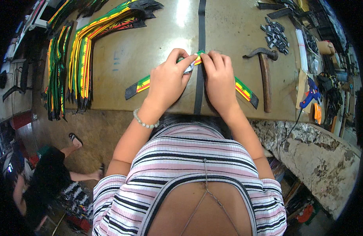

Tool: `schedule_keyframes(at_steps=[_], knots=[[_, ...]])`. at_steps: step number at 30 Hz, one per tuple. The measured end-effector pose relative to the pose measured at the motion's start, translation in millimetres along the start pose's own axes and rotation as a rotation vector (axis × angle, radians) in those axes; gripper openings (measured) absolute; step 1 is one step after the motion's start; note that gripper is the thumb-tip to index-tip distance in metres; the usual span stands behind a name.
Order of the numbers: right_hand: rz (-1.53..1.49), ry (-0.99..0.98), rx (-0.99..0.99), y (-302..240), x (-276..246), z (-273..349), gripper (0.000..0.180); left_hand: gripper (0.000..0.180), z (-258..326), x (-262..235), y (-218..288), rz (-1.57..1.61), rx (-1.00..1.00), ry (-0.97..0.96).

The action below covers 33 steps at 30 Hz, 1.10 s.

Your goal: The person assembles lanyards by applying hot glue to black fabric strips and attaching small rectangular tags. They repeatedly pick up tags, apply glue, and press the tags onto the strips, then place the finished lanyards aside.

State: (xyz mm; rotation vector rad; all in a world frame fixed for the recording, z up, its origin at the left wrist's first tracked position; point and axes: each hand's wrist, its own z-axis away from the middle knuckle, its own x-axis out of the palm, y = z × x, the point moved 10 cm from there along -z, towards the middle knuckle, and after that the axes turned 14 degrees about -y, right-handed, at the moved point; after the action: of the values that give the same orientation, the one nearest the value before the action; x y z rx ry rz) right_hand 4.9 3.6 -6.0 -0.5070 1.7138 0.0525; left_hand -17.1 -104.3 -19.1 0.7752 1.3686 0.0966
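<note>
A green, yellow and red strap (143,84) with a leaf pattern and black mesh ends lies bent in front of me, its two tails slanting down to either side. My left hand (167,80) is closed on its middle, thumb and index finger pinching near the fold. A small whitish piece (188,68) shows under those fingertips; its kind I cannot make out. My right hand (220,80) grips the strap just right of the fold, fingers bent and pressed together. Both hands are above a black band (201,23) that runs down the table.
Bundles of similar straps (81,51) lie on the table's (150,43) left side. To the right are a wooden-handled hammer (265,78), a pile of small black pieces (274,34) and a blue glue gun (310,93) with a cord. Another person's leg (83,176) shows at lower left.
</note>
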Motion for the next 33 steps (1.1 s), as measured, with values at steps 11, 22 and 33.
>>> schedule_keyframes(at_steps=[11, 22, 33], knots=[[-0.937, -0.197, 0.317, 77, 0, 32, 0.034, 0.030, 4, 1, 3, -0.034, 0.019, 0.045], [-0.193, 0.800, 0.964, 404, -147, 272, 0.064, 0.028, 5, -1, 2, -0.007, 0.033, 0.082], [-0.449, -0.115, 0.238, 105, -62, 32, 0.052, 0.028, 6, -2, 1, 0.022, 0.046, 0.113]])
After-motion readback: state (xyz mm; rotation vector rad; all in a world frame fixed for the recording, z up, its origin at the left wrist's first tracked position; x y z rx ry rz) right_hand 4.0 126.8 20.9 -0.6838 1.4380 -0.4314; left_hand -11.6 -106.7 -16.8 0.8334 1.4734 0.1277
